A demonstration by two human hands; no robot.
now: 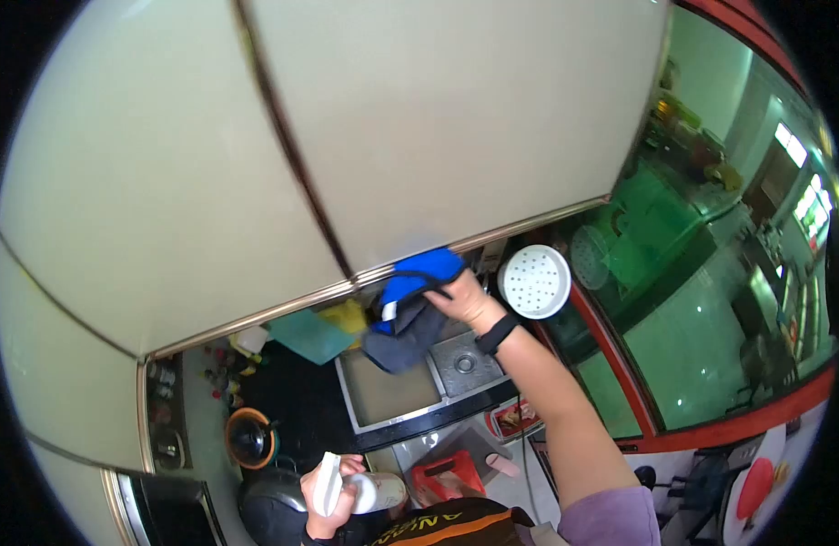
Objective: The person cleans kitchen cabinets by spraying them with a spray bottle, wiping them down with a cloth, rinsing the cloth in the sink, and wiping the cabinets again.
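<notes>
The right hand (465,300) is closed around a bunched blue and grey cloth (429,268), near the middle of the frame. The upper, blue part of the cloth lies against the lower edge of the pale cabinet doors (456,118), over the metal trim (520,226), while the grey part hangs down above the sink (392,387). A black band (498,334) circles that wrist, and a purple sleeve (611,519) covers the upper arm at lower right.

The left hand (327,500), at the bottom left of centre, is wrapped around the neck of a white spray bottle (379,492); the bottle tilts over on its side.

Just right of the cloth is a round white container with holes (535,282). To the cloth's left are something yellow (345,317) and a teal sheet (308,337), both beneath the trim. The sink has two basins, with a drain (465,363) in the right one.

Farther left, an orange-rimmed bowl (272,437) sits on the black counter (297,391). At the bottom centre is a red tray (474,469), with a pink object (503,465) near it. Red-framed glass (692,337) fills the right side.
</notes>
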